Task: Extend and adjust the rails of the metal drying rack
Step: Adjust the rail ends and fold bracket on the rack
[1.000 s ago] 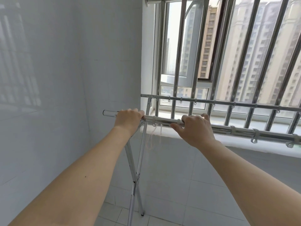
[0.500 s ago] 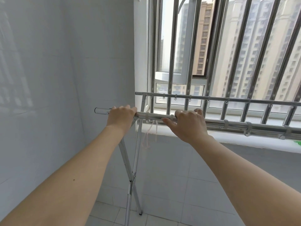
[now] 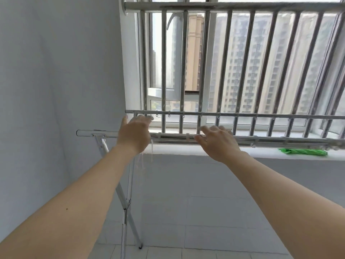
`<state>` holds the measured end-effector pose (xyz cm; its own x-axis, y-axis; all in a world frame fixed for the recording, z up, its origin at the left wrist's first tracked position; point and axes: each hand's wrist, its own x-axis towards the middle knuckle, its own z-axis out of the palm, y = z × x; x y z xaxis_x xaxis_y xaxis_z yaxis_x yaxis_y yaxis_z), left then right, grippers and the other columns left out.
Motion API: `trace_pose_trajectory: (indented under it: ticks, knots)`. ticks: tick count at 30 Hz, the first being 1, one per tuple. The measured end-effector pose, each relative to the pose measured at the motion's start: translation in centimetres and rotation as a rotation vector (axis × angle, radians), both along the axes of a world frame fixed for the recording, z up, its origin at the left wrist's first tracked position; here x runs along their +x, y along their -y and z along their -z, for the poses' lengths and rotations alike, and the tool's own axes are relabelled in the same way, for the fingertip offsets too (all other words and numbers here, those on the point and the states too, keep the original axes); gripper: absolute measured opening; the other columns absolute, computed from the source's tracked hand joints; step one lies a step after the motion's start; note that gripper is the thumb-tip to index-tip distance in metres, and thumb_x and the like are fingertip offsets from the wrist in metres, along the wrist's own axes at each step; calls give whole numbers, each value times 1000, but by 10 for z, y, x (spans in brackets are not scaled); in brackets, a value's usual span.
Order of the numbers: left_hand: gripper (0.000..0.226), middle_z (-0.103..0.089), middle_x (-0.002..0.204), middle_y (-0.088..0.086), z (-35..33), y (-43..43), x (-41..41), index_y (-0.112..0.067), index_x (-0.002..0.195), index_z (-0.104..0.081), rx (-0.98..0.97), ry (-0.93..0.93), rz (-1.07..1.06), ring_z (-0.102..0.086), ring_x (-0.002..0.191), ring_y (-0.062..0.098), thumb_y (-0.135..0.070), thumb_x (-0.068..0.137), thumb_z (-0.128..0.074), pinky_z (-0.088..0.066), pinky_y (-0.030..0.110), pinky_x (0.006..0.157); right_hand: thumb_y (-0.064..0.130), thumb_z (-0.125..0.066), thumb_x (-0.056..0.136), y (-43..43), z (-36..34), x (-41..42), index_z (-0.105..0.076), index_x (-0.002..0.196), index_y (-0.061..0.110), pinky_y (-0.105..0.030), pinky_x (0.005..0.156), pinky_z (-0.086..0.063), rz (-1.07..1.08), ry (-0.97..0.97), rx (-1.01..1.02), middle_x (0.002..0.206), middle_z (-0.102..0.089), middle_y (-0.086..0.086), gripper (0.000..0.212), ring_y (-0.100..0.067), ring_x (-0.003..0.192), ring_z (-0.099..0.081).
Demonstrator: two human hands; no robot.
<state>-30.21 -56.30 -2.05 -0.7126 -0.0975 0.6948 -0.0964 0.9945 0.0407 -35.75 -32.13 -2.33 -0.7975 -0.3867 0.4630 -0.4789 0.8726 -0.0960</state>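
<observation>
Near rail's pulled out, far one looks next

Both hands are released right now: left hand (image 3: 134, 134) and right hand (image 3: 216, 142) hover with spread fingers over the near rail (image 3: 97, 133), gripping nothing. The drying rack (image 3: 124, 202) stands by the window on crossed legs; shiny steel tubes, small hooks along the far rail (image 3: 242, 115), which I'd guess needs adjusting next.

Silver rack rail (image 3: 242, 140), green cloth (image 3: 303, 152)
</observation>
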Motion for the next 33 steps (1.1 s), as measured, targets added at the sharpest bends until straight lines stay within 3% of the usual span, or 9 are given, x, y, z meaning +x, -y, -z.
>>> trace_pose_trajectory:
  ticks: [6, 19, 33]
  knots:
    - [38, -54, 133, 6, -10, -126, -35, -18, 128, -48, -36, 25, 265, -45, 126, 23, -20, 91, -45, -16, 48, 114, 46, -32, 97, -110, -5, 9, -45, 135, 25, -45, 102, -33, 201, 48, -41, 134, -53, -12, 46, -31, 127, -41]
    - [41, -50, 132, 2, 4, -443, -95, -25, 128, -46, -234, 93, 711, -43, 124, 23, -26, 87, -50, -21, 45, 112, 46, -39, 96, -413, 3, 23, -42, 139, 25, -42, 105, -37, 665, 87, -132, 141, -47, -14, 48, -31, 133, -38]
    - [47, -48, 132, 5, 13, -745, -168, -21, 128, -44, -248, 39, 879, -42, 124, 26, -27, 83, -54, -23, 45, 110, 44, -44, 96, -692, 7, -20, -41, 140, 24, -40, 99, -41, 841, 129, -116, 137, -48, -14, 49, -32, 126, -45]
